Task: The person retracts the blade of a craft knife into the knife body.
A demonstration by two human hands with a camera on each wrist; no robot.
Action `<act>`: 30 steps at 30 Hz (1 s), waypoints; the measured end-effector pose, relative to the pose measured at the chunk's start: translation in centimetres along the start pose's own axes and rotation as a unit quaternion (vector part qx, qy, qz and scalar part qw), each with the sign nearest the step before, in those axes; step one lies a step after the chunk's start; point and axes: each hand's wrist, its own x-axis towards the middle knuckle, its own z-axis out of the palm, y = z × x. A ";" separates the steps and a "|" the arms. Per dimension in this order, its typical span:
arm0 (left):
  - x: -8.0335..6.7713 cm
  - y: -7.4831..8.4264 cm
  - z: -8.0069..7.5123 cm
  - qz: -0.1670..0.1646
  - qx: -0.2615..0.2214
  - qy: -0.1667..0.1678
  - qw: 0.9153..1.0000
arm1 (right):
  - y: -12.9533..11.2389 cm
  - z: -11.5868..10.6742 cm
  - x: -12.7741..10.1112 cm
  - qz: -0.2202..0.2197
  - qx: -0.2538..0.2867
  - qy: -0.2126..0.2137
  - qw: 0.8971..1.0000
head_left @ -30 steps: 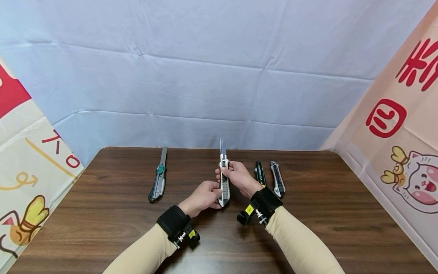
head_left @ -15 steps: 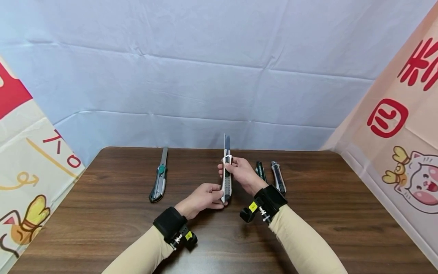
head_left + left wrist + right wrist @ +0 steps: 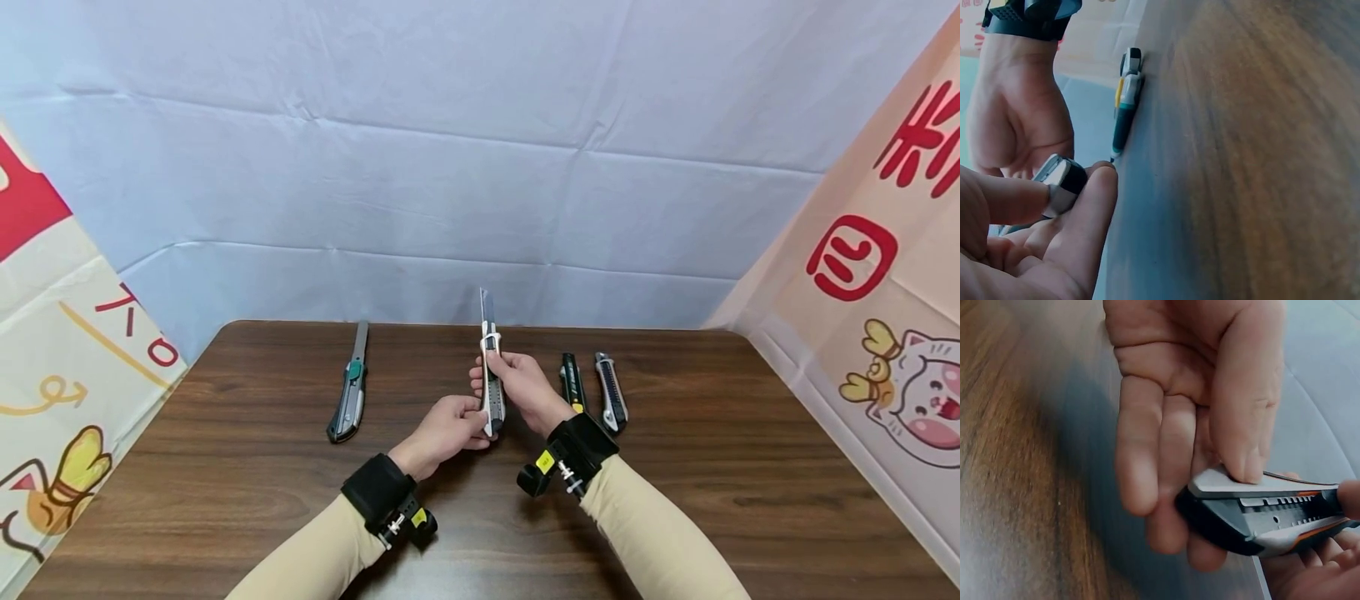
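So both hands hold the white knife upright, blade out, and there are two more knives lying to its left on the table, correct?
Not quite. Both hands do hold the white knife upright, blade out, but only one knife lies to its left; the two knives lie to its right. The head view shows this.

One utility knife (image 3: 348, 392) lies on the table (image 3: 225, 467) well left of the fingers (image 3: 468, 417) (two more knives (image 3: 592, 387) just right of them).

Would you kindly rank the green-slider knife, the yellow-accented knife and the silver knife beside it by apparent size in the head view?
1. green-slider knife, clearly longest.
2. yellow-accented knife and silver knife: alike; the right hand hides part of the first, so unranked.
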 end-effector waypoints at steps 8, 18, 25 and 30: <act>0.3 -0.4 0.1 -0.006 -0.008 0.001 1.000 | 0.7 -0.3 0.3 0.004 -0.016 0.008 1.000; 0.2 0.0 0.1 -0.011 -0.002 0.003 1.000 | 0.5 -0.2 0.3 0.004 -0.020 0.010 1.000; 0.2 0.0 0.1 -0.012 -0.004 0.005 1.000 | 0.4 0.0 0.4 0.021 -0.026 0.022 0.999; 0.3 -0.1 0.1 -0.013 -0.005 0.008 1.000 | 0.5 0.2 0.3 0.013 -0.035 0.022 0.999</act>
